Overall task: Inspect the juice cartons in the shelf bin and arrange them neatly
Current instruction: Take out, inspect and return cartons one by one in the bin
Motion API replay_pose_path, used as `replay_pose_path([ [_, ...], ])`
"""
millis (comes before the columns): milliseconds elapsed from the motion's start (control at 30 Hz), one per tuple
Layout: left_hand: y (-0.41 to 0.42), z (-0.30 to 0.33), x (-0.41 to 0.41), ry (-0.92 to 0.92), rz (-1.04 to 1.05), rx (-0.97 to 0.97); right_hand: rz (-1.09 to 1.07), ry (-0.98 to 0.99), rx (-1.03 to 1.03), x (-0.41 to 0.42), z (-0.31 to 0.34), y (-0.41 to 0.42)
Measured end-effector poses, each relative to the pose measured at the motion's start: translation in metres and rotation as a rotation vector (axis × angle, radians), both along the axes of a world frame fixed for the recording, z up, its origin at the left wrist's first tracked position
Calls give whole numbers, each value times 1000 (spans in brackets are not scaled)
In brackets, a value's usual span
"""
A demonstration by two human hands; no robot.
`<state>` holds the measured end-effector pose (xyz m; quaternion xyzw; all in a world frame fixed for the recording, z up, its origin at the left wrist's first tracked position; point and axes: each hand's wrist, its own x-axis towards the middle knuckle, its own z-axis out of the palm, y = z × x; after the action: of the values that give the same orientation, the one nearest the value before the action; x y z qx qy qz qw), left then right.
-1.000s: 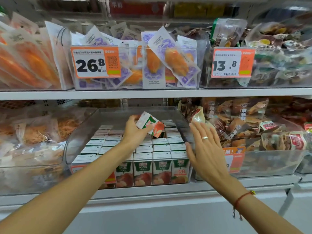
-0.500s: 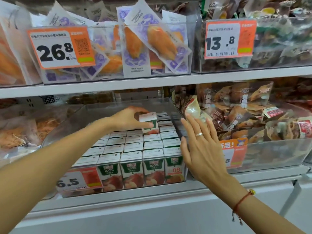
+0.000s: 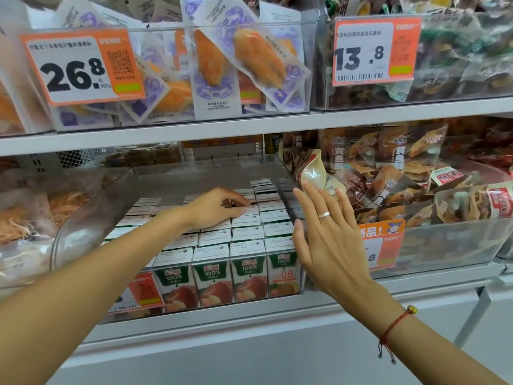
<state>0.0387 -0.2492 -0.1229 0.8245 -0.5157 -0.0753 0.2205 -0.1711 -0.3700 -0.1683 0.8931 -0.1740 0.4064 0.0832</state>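
Our left hand [image 3: 219,208] reaches far into the clear bin [image 3: 83,218], fingers curled down on the top of a carton in the third column — whether they grip it or only press it level we cannot tell. The juice cartons [image 3: 247,234] stand upright in tight rows, filling the near and right part of the bin, so one seated crooked would show at once. Our right hand [image 3: 327,240] is relaxed and flat, holding nothing, beside the bin's right wall — likely to steady it.
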Motion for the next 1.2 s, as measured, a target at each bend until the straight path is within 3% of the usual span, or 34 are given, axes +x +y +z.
replay_pose_path([
  [167,-10,3,15,-49,53,-12,2,-9,-10,1,-1,0],
  [467,-30,26,35,-192,49,303,7,-40,-16,4,-4,-2],
  [700,-36,27,36,-325,32,406,12,-72,-28,5,-6,-5],
  [900,-11,25,15,-282,88,56,14,-91,-54,6,-7,-6],
  [1067,13,6,-19,-216,160,-442,3,-52,-39,3,-4,-3],
  [1100,17,6,-22,-230,163,-469,-5,-28,-30,2,-2,-2],
  [1200,24,3,-20,-252,172,-303,-27,47,2,-1,2,4],
])
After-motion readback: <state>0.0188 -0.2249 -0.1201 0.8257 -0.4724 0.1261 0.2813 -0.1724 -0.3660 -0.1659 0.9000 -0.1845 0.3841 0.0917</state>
